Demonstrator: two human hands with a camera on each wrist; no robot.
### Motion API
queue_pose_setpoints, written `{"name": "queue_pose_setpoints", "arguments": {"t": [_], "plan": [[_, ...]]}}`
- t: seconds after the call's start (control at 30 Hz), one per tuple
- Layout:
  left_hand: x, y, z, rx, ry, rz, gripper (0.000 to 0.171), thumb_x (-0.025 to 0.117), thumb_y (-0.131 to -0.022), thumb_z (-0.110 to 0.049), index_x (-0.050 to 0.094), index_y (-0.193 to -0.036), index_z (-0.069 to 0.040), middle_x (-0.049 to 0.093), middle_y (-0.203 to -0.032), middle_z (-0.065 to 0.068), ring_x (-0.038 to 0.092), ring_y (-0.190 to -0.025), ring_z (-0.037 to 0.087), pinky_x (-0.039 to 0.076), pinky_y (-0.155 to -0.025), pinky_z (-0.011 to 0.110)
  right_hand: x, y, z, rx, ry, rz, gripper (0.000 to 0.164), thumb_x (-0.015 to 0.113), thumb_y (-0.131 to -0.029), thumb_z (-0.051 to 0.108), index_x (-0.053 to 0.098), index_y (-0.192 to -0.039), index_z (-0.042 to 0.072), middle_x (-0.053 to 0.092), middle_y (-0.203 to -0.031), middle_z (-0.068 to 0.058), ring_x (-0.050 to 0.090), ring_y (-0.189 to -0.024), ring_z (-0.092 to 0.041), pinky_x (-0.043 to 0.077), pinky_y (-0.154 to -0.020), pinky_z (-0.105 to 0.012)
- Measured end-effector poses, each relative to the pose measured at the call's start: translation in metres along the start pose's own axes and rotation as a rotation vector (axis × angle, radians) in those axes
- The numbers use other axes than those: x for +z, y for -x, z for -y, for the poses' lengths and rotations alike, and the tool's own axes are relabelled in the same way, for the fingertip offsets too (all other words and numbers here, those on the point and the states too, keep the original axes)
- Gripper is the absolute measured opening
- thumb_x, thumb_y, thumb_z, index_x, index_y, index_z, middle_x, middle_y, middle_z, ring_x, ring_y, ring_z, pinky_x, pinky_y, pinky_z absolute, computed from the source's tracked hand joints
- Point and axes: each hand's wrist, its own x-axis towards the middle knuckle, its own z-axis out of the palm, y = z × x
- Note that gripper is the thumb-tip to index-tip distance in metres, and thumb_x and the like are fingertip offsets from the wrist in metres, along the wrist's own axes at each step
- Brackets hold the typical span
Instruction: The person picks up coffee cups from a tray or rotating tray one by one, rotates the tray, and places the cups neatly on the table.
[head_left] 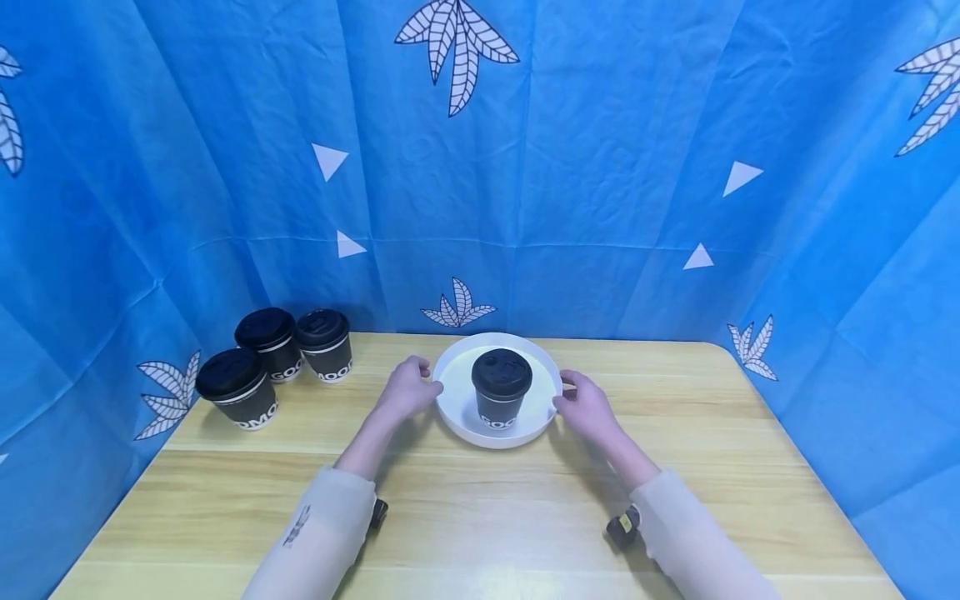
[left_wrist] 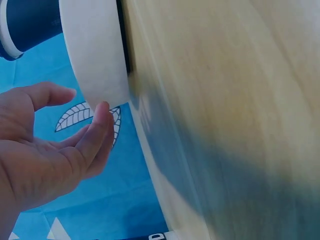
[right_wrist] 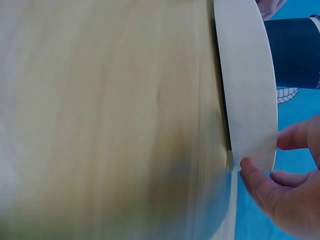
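A round white tray (head_left: 459,421) with a raised rim is at the back middle of the table. On it stands a dark paper coffee cup (head_left: 501,406) with a black lid, upright. My left hand (head_left: 407,387) is at the tray's left edge; in the left wrist view one fingertip (left_wrist: 102,108) meets the lower wall, while the thumb is apart from the rim. At the right edge my right hand (head_left: 588,406) holds the tray, the thumb (right_wrist: 286,139) at the rim and a fingertip at the bottom of the wall. The tray's underside is mostly hidden.
Three more lidded cups stand close together at the back left: a front cup (head_left: 243,400), a rear cup (head_left: 281,358) and a right cup (head_left: 327,358). A blue patterned curtain (head_left: 600,167) hangs behind and beside the wooden table (head_left: 465,517).
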Motion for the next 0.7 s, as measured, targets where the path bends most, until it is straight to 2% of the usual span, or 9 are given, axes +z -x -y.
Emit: {"name": "queue_pose_setpoints", "arguments": {"t": [0.17,0.33,0.7], "plan": [[0.000,0.007,-0.001,-0.002,-0.024,0.026,0.063,0.068,-0.095,-0.015,0.043,-0.148,0.006,0.055,-0.143,0.023,0.053,-0.133,0.040,0.046,-0.113,0.051,0.002,0.006,0.001,0.018,-0.029,-0.010,0.059,0.063,-0.098,0.007,0.042,-0.151,-0.009,0.050,-0.149,-0.030,0.059,-0.130,-0.043,0.053,-0.106,-0.049],[0.002,0.010,-0.002,0.012,-0.014,0.023,0.063,0.070,-0.092,-0.011,0.044,-0.147,0.008,0.056,-0.141,0.025,0.055,-0.132,0.041,0.047,-0.112,0.051,0.003,0.012,0.003,0.032,-0.045,-0.010,0.062,0.066,-0.097,0.009,0.042,-0.151,-0.009,0.051,-0.149,-0.029,0.059,-0.129,-0.043,0.053,-0.106,-0.050],[0.006,0.005,0.000,0.022,-0.005,0.015,0.058,0.068,-0.092,-0.008,0.047,-0.143,0.008,0.057,-0.137,0.025,0.056,-0.127,0.038,0.049,-0.110,0.050,0.005,0.018,-0.001,0.063,-0.153,-0.016,0.061,0.067,-0.098,0.015,0.044,-0.150,-0.006,0.053,-0.148,-0.027,0.060,-0.129,-0.041,0.055,-0.103,-0.047]]}}
